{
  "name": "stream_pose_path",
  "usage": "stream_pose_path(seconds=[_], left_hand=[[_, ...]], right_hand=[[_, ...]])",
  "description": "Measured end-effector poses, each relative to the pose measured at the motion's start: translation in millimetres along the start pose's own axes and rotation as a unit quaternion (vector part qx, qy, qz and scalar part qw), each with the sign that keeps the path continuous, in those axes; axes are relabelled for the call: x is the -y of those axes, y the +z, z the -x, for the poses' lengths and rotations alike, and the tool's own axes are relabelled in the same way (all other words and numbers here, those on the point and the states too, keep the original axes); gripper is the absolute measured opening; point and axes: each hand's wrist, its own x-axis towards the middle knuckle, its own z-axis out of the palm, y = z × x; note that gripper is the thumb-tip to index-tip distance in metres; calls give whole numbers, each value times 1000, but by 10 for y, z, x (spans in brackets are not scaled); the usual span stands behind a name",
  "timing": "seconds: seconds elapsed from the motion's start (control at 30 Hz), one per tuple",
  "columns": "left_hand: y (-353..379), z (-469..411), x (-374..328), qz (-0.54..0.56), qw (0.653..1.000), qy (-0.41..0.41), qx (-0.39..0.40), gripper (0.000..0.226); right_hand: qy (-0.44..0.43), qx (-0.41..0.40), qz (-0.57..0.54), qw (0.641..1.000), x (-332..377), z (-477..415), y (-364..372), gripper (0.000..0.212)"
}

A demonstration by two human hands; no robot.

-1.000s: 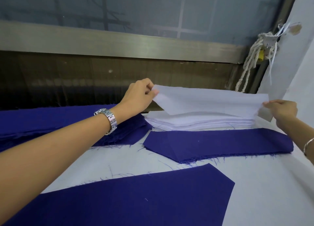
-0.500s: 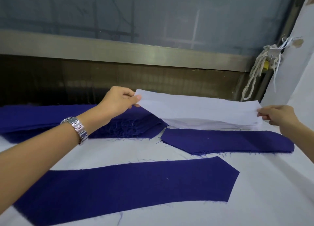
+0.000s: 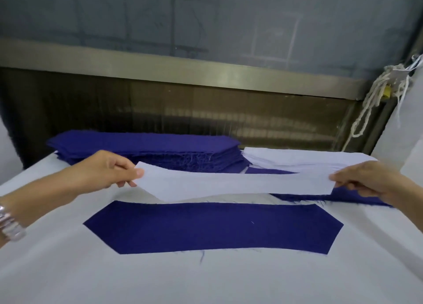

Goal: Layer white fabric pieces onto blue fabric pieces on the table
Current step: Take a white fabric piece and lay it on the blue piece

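A long white fabric piece (image 3: 233, 184) hangs stretched in the air between my hands. My left hand (image 3: 103, 171) pinches its left end and my right hand (image 3: 366, 180) pinches its right end. Just below and nearer to me, a blue fabric piece (image 3: 212, 227) with angled ends lies flat on the table. A second blue piece (image 3: 338, 196) lies behind it at the right, partly hidden by the white piece and my right hand. At the back stand a stack of blue pieces (image 3: 146, 148) on the left and a stack of white pieces (image 3: 304, 159) on the right.
The table (image 3: 206, 278) has a pale cloth cover. A dark panel with a metal rail (image 3: 183, 70) runs behind it. White cords (image 3: 375, 102) hang at the back right. I wear a metal watch (image 3: 11, 226) on my left wrist.
Both hands have carried the white piece off the white stack, toward me and down, to just behind the near blue piece. The view has tilted down and shifted left.
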Motion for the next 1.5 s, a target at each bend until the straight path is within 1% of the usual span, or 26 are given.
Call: stream_pose_path(seconds=[0.1, 0.2, 0.3, 0.37, 0.43, 0.5, 0.57, 0.7, 0.77, 0.97, 1.07, 1.13, 1.4, 1.47, 1.5], left_hand=[[-149, 119, 159, -14, 998, -24, 50, 30], [-236, 183, 303, -16, 995, -49, 88, 35], [-267, 217, 415, -22, 990, -79, 116, 53], [-265, 225, 462, -27, 987, -87, 129, 63], [-252, 219, 478, -32, 985, -97, 140, 60], [-238, 209, 489, -37, 983, -108, 141, 48], [-234, 197, 517, -46, 984, -112, 132, 44], [-240, 189, 580, -65, 984, -116, 121, 66], [-262, 176, 611, -76, 982, -115, 127, 75], [-287, 174, 648, -83, 980, -122, 133, 71], [-290, 168, 661, -87, 981, -116, 128, 74], [-289, 172, 663, -88, 982, -112, 126, 74], [-277, 199, 615, -92, 982, -102, 127, 75], [-267, 216, 585, -91, 983, -101, 124, 69], [-259, 223, 566, -92, 983, -102, 124, 63]], right_hand=[[31, 70, 25, 997, -20, 111, 32, 23], [43, 143, 40, 988, -115, 179, 26, 44], [52, 191, 66, 978, -210, 236, 43, 48], [51, 209, 85, 973, -234, 250, 60, 49], [52, 216, 92, 971, -230, 246, 77, 51], [48, 223, 102, 968, -216, 254, 97, 50], [42, 232, 118, 965, -219, 266, 115, 49], [35, 241, 128, 961, -232, 276, 126, 38], [31, 247, 131, 960, -236, 280, 121, 36], [2, 254, 173, 952, -227, 281, 119, 48], [-18, 253, 188, 949, -261, 258, 142, 68], [-28, 252, 191, 948, -292, 230, 148, 76], [-20, 259, 191, 947, -308, 209, 153, 79], [-18, 260, 187, 947, -306, 215, 155, 78], [-18, 260, 187, 947, -302, 221, 159, 77]])
